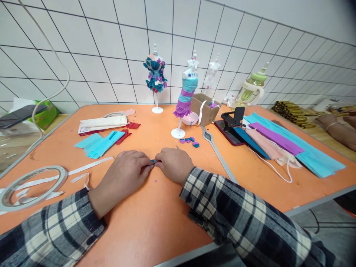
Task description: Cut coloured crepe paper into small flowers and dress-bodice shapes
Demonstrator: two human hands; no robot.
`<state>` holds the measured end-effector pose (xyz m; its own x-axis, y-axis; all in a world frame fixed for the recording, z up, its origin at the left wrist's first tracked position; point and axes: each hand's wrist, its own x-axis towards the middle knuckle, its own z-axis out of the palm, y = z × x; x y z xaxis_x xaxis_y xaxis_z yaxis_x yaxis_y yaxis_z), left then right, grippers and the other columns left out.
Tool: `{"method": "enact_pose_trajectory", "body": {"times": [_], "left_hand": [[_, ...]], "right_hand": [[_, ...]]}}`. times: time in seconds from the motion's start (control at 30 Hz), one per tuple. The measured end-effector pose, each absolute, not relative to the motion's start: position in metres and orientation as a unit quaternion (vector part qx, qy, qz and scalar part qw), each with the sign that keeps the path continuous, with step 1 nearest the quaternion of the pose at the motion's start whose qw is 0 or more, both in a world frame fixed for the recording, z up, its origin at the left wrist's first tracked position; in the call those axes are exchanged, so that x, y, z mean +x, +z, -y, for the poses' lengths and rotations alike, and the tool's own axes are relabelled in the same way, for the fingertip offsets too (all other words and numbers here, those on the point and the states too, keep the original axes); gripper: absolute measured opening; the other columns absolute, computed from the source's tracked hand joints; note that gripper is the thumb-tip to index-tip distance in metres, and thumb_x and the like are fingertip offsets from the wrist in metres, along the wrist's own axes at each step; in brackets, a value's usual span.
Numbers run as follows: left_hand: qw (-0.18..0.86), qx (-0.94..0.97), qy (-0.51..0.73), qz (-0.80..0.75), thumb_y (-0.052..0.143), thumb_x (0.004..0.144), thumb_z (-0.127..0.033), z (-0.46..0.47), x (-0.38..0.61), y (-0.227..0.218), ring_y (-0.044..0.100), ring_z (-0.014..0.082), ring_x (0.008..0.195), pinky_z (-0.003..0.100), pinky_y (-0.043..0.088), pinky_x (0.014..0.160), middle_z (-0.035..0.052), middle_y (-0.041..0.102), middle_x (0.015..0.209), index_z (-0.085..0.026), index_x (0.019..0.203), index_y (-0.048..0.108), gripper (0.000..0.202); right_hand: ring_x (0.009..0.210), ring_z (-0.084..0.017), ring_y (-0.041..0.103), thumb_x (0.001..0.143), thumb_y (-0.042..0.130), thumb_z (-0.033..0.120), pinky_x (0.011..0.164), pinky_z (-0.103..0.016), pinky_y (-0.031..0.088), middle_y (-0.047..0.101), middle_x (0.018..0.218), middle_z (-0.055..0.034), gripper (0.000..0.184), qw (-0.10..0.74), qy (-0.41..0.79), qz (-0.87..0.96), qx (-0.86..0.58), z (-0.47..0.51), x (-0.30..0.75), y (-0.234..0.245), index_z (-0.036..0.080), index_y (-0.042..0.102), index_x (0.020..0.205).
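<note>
My left hand point(126, 171) and my right hand point(174, 163) meet over the middle of the orange table point(144, 230). Both are closed, with thumbs and fingertips pinching a small piece of blue paper point(152, 161) between them. Most of that piece is hidden by the fingers. Just beyond my right hand lie several small purple-and-blue paper bows point(190, 141). Behind them stands a small mannequin point(190, 87) wrapped in light blue and purple crepe-like strips, on a white round base.
Left lie a tape roll point(62, 178), white strips, light blue pieces point(101, 144) and red scraps point(125, 136). Behind stand a decorated mannequin point(155, 74), a cardboard box point(204, 107) and a bottle point(250, 89). Right are a phone point(229, 132) and coloured sheets point(278, 137). Another person's arm point(339, 129) shows far right.
</note>
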<state>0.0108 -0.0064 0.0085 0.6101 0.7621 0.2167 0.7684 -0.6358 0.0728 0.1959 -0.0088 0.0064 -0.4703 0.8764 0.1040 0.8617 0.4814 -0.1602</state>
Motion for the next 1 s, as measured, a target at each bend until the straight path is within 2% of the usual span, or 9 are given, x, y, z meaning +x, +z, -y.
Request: {"method": "enact_pose_trajectory", "body": {"times": [0.2, 0.33, 0.4, 0.53, 0.67, 0.77, 0.87, 1.0], "left_hand": [[0.081, -0.891, -0.079, 0.439, 0.048, 0.091, -0.029, 0.015, 0.018, 0.014, 0.066, 0.0278, 0.08, 0.046, 0.041, 0.083, 0.0061, 0.071, 0.077, -0.021, 0.076, 0.07, 0.028], [0.137, -0.879, -0.061, 0.453, 0.05, 0.091, -0.038, 0.016, 0.016, 0.017, 0.064, 0.0304, 0.082, 0.049, 0.039, 0.086, 0.0076, 0.069, 0.077, -0.022, 0.07, 0.067, 0.032], [0.152, -0.877, -0.068, 0.452, 0.051, 0.089, -0.042, 0.016, 0.013, 0.019, 0.063, 0.0317, 0.086, 0.05, 0.038, 0.088, 0.0081, 0.069, 0.082, -0.023, 0.073, 0.068, 0.03], [0.108, -0.888, -0.105, 0.435, 0.048, 0.088, -0.036, 0.014, 0.009, 0.019, 0.062, 0.0303, 0.09, 0.046, 0.041, 0.084, 0.0075, 0.071, 0.089, -0.022, 0.088, 0.071, 0.027], [0.04, -0.883, -0.126, 0.45, 0.049, 0.089, -0.035, 0.004, 0.005, 0.013, 0.063, 0.0268, 0.079, 0.04, 0.042, 0.072, 0.007, 0.071, 0.085, -0.021, 0.086, 0.072, 0.027], [0.031, -0.892, -0.168, 0.419, 0.053, 0.089, -0.039, 0.001, 0.003, 0.01, 0.062, 0.0261, 0.083, 0.04, 0.043, 0.076, 0.0075, 0.07, 0.089, -0.02, 0.087, 0.072, 0.027], [0.046, -0.903, -0.151, 0.4, 0.056, 0.09, -0.044, 0.003, 0.006, 0.008, 0.062, 0.0274, 0.089, 0.042, 0.04, 0.081, 0.0062, 0.071, 0.091, -0.022, 0.085, 0.073, 0.028], [0.07, -0.901, -0.114, 0.414, 0.053, 0.093, -0.037, 0.008, 0.012, 0.009, 0.062, 0.0279, 0.088, 0.046, 0.037, 0.08, 0.0048, 0.073, 0.088, -0.024, 0.083, 0.074, 0.027]], "right_hand": [[0.084, -0.019, 0.065, 0.097, 0.05, 0.03, 0.063, -0.028, 0.042, 0.067, 0.096, -0.0048, 0.023, 0.083, 0.048, 0.859, -0.504, 0.008, 0.194, 0.007, 0.021, 0.07, 0.096], [0.083, -0.018, 0.065, 0.097, 0.05, 0.031, 0.064, -0.028, 0.043, 0.068, 0.098, -0.0048, 0.023, 0.086, 0.055, 0.857, -0.505, 0.009, 0.194, 0.008, 0.021, 0.07, 0.098], [0.082, -0.018, 0.065, 0.097, 0.049, 0.032, 0.064, -0.028, 0.043, 0.068, 0.097, -0.0047, 0.024, 0.085, 0.055, 0.859, -0.503, 0.009, 0.194, 0.007, 0.021, 0.07, 0.097], [0.08, -0.019, 0.065, 0.098, 0.048, 0.032, 0.061, -0.028, 0.042, 0.068, 0.095, -0.004, 0.025, 0.089, 0.044, 0.862, -0.497, 0.008, 0.195, 0.005, 0.022, 0.07, 0.096], [0.08, -0.019, 0.065, 0.098, 0.048, 0.032, 0.059, -0.029, 0.042, 0.068, 0.095, -0.0033, 0.024, 0.09, 0.044, 0.861, -0.498, 0.009, 0.195, 0.006, 0.023, 0.071, 0.096], [0.081, -0.019, 0.065, 0.098, 0.048, 0.032, 0.06, -0.028, 0.042, 0.068, 0.095, -0.0041, 0.025, 0.082, 0.042, 0.865, -0.494, 0.009, 0.196, 0.006, 0.022, 0.071, 0.098], [0.079, -0.019, 0.065, 0.098, 0.048, 0.031, 0.059, -0.028, 0.042, 0.067, 0.094, -0.0046, 0.025, 0.081, 0.032, 0.869, -0.487, 0.008, 0.197, 0.006, 0.021, 0.071, 0.099], [0.078, -0.019, 0.065, 0.098, 0.046, 0.029, 0.059, -0.029, 0.042, 0.067, 0.094, -0.004, 0.025, 0.087, 0.024, 0.866, -0.492, 0.008, 0.196, 0.004, 0.022, 0.071, 0.097]]}}
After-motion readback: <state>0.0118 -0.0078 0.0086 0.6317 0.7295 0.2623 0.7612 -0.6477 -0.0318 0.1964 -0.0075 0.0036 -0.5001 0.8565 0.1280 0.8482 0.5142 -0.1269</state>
